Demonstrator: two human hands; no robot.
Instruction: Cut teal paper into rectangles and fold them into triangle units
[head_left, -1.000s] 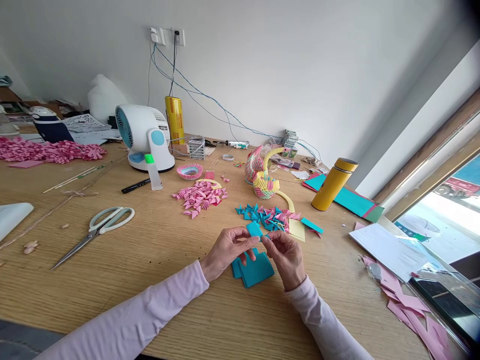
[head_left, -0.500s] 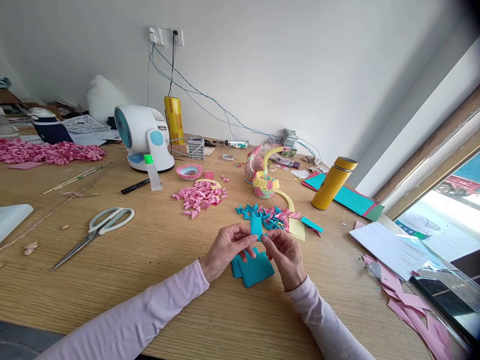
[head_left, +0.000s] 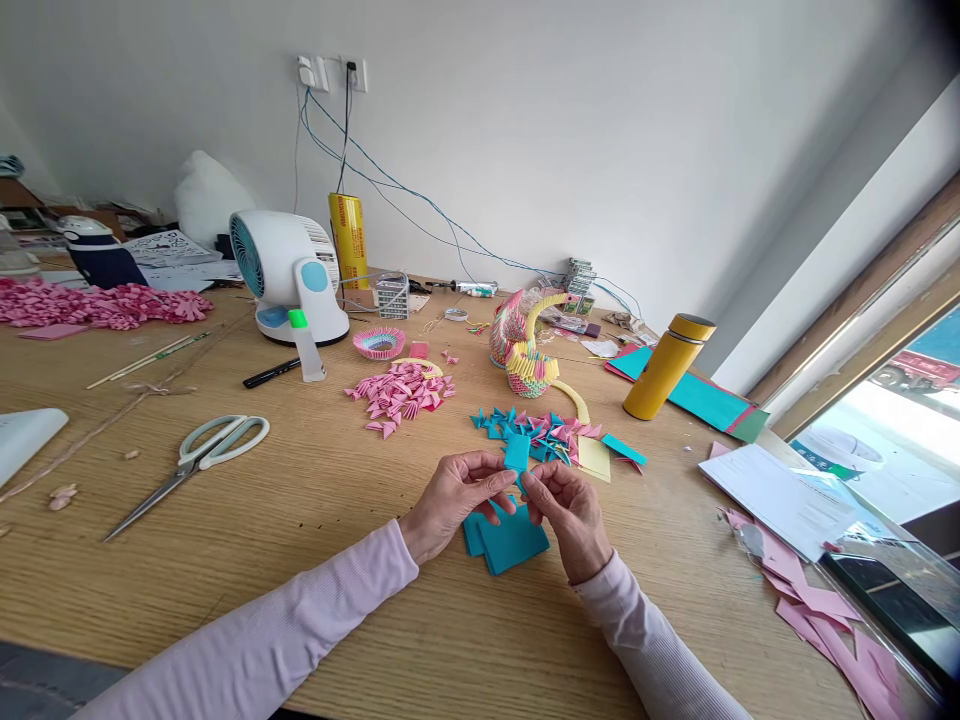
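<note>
Between my two hands is a small folded piece of blue paper point(head_left: 517, 452), standing up from the fingertips. My left hand point(head_left: 459, 497) pinches its lower left side, thumb against fingers. On the other side, my right hand point(head_left: 568, 512) pinches its lower right edge. Just below them lies a stack of blue paper pieces point(head_left: 516, 542) on the table, partly covered by my fingers. Beyond the hands sits a heap of folded blue and pink paper triangles point(head_left: 547, 437), with a pale yellow paper piece point(head_left: 595, 458) at its right.
White-handled scissors point(head_left: 196, 462) lie at left. A pile of pink folded triangles point(head_left: 403, 392), a folded-paper swan point(head_left: 531, 368) and a yellow flask point(head_left: 667, 367) stand farther back. A white fan point(head_left: 289, 270) is near the wall. Pink paper strips point(head_left: 832, 620) lie at right.
The folded blue paper has tilted slightly to the right between my fingers, its lower part bending. Both hands stay in nearly the same place.
</note>
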